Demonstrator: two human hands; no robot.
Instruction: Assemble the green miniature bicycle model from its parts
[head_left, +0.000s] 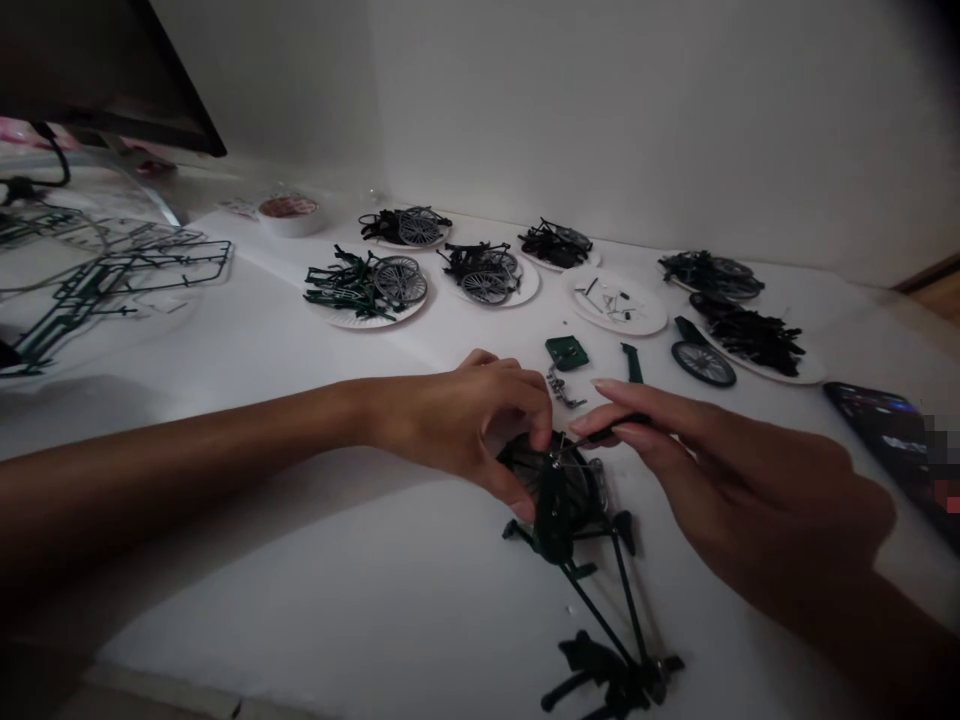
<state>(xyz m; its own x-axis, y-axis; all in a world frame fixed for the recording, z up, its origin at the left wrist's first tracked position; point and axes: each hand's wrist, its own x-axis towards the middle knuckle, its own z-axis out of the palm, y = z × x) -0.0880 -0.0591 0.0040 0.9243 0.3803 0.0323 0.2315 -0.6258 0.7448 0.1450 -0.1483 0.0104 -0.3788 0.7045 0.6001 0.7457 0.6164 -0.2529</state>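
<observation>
A dark green model bicycle (pixel 553 520) lies on the table in front of me, its one fitted wheel toward the far end and its handlebar end near me. My left hand (pixel 472 415) grips it around the wheel, thumb on the near side and fingers on the far side. In my right hand (pixel 757 480), a small dark-handled screwdriver (pixel 616 428) is pinched between thumb and fingers. Its thin tip meets the bicycle near the wheel's centre. Just beyond lie a green tray-like part (pixel 568 352), a silver chain-like part (pixel 561 386) and a green strip (pixel 631 362).
Paper plates (pixel 352 322) bearing model bicycle parts line the back. One plate (pixel 652 322) has tiny pieces. A loose wheel (pixel 703 363) and a phone (pixel 885 440) are at right. Green part frames (pixel 112 270), a tape roll (pixel 290 215) and a monitor (pixel 97 70) stand left.
</observation>
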